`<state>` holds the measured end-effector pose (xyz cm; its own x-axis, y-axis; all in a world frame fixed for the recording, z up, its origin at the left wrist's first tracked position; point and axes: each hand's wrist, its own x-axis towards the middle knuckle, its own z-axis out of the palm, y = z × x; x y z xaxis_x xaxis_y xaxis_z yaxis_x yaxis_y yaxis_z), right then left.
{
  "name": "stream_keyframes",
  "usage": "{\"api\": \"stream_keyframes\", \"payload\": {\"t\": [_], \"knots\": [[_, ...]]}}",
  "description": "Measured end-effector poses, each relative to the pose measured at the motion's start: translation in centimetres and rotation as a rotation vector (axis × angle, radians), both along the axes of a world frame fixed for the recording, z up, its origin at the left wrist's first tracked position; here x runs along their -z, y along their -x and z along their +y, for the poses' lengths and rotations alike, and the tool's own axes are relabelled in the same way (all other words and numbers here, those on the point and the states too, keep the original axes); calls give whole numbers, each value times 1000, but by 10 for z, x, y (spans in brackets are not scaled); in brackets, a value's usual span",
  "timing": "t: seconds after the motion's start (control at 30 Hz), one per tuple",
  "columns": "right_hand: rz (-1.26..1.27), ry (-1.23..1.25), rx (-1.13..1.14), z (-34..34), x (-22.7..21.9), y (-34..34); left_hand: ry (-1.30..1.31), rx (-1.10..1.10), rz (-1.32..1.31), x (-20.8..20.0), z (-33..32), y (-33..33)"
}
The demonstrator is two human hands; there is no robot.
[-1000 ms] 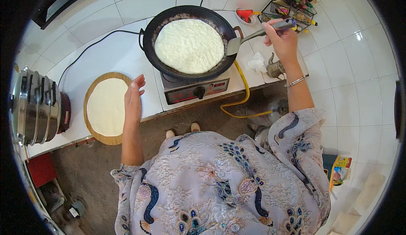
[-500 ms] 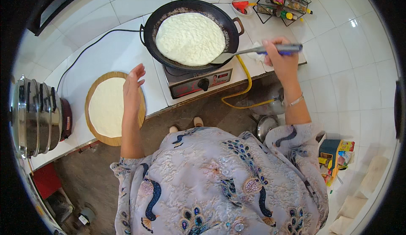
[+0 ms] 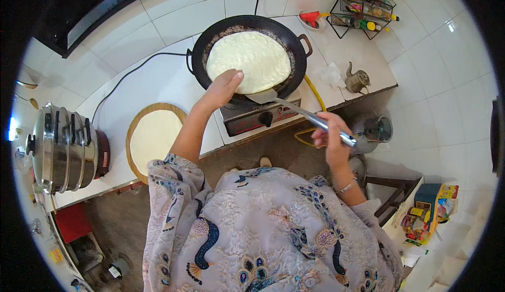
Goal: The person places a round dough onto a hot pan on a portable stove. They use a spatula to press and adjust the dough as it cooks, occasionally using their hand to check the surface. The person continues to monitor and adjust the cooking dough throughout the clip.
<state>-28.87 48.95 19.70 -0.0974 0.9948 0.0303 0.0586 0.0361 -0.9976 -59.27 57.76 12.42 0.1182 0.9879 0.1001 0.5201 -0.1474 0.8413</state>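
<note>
A large pale flatbread lies in a black two-handled wok on a gas stove. My left hand reaches over the wok's near-left side, its fingers stretched out at the bread's near edge; whether they press on it I cannot tell. My right hand is closed round the handle of a metal spatula. The spatula's blade sits at the near edge of the bread, partly against its underside. Left of the stove, a rolled-out round of dough rests on a round wooden board.
A stacked steamer stands on the counter's left end. Right of the wok are a metal teapot, a bowl holding a red item and a wire rack of bottles. A yellow hose hangs over the counter's front edge.
My left hand has moved from above the dough board to the flatbread's near edge. My right hand has come lower and nearer, tilting the spatula's handle down. The view has shifted.
</note>
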Motion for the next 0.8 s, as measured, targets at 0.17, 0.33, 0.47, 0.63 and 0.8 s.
{"api": "stream_keyframes", "payload": {"t": [0.17, 0.33, 0.47, 0.63, 0.8], "knots": [[342, 102, 85, 28, 33, 7, 88, 106, 169, -1, 21, -32], [226, 39, 167, 41, 19, -36, 128, 75, 325, -12, 30, -72], [189, -73, 138, 70, 19, -47, 129, 69, 404, 3, 48, -103], [199, -155, 33, 122, 18, -69, 120, 86, 349, -29, 64, -149], [103, -180, -130, 178, 6, -63, 188, -137, 97, 8, 99, -167]]}}
